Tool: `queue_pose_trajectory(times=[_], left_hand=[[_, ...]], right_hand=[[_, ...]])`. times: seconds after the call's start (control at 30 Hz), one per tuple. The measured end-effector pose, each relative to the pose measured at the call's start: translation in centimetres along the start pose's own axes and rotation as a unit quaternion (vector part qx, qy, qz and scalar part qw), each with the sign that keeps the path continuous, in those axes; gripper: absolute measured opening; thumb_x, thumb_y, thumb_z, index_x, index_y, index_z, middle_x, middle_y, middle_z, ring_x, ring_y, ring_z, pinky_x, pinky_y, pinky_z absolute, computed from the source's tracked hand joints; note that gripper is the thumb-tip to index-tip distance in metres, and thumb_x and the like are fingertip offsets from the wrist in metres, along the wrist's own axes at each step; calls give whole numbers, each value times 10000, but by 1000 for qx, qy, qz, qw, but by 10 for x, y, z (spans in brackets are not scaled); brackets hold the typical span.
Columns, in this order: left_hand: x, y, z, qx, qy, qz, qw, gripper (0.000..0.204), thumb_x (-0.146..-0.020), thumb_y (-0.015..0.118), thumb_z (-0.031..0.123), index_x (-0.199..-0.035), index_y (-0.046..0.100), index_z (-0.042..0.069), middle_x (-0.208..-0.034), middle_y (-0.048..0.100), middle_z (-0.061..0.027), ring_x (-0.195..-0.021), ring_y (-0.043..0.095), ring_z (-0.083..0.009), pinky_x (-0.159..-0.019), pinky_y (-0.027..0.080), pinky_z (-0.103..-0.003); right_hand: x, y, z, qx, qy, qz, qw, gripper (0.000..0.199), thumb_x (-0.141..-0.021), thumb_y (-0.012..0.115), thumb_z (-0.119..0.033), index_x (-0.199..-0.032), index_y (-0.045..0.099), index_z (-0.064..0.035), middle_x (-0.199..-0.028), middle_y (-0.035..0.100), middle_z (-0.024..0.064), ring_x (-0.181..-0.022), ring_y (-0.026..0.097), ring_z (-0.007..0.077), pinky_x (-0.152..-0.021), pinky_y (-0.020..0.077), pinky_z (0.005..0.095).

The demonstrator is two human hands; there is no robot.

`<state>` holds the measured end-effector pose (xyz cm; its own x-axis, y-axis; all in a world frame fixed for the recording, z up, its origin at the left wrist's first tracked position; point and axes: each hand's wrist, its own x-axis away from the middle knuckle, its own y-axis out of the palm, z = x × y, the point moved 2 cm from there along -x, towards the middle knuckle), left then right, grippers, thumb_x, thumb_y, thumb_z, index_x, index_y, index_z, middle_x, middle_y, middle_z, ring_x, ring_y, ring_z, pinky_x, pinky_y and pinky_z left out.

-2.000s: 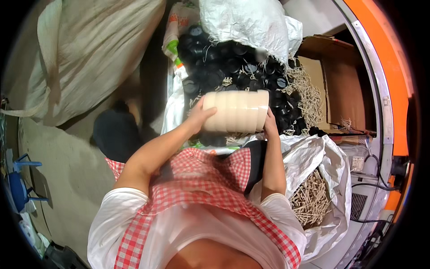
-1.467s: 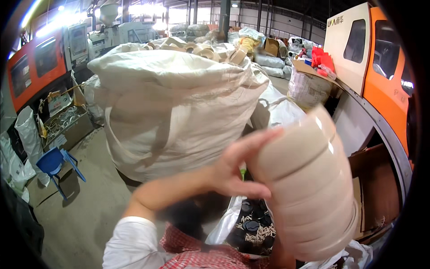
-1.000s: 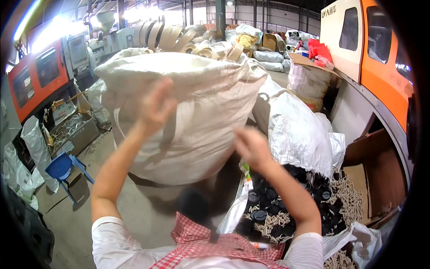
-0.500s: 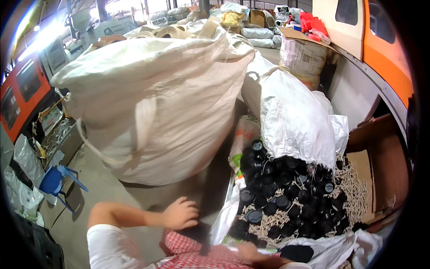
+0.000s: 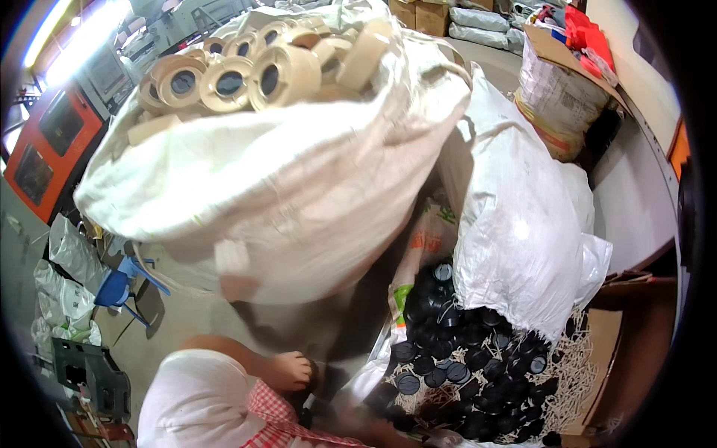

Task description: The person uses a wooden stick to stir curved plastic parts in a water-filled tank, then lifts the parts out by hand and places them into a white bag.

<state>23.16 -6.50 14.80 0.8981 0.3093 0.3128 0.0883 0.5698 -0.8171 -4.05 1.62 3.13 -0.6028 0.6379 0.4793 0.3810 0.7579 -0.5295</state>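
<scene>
My left hand point(image 5: 290, 371) is in front of my body at the lower middle, its fingers curled. Something dark shows at its fingertips, too unclear to name. My right forearm point(image 5: 373, 431) lies low beside the pile, smeared by motion; the right hand's fingers cannot be made out. A blurred dark shape is between the two hands. To the right, many black round cap-like parts point(image 5: 448, 373) lie heaped with thin beige stick-like pieces point(image 5: 571, 373). A white woven sack point(image 5: 515, 239) leans over the heap's far side, its frayed mouth resting on the parts.
A huge white bulk bag point(image 5: 299, 187) full of beige rings point(image 5: 284, 75) stands ahead. A blue stool point(image 5: 116, 287) and a black crate point(image 5: 93, 377) are at left. A cardboard box point(image 5: 635, 351) borders the heap at right. An orange-framed machine point(image 5: 56, 142) stands far left.
The view has shifted, bringing the beige rings in the bulk bag into sight. My left hand is lower and nearer my body; the right forearm has moved leftward and blurs.
</scene>
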Motion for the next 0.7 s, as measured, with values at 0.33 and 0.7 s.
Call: queue_pose_trajectory(times=[0.33, 0.7], left_hand=[[42, -184, 100, 148, -98, 259, 949, 553, -767, 594, 229, -1259, 409, 56, -1301, 379, -180, -1228, 336, -377, -1000, 293, -485], [282, -437, -11, 46, -520, 303, 798, 805, -652, 648, 557, -1229, 437, 38, -1127, 530, -217, -1108, 458, -368, -927, 348, -433]], right_hand=[[-27, -294, -159, -288, 20, 429, 856, 252, -891, 493, -216, -1005, 556, 0, -872, 582, 60, -774, 532, 140, -709, 446, 277], [-137, -509, -331, -198, 191, 584, 764, 762, -622, 749, -171, -1247, 375, 54, -1160, 508, 168, -1013, 523, 254, -847, 417, 360]])
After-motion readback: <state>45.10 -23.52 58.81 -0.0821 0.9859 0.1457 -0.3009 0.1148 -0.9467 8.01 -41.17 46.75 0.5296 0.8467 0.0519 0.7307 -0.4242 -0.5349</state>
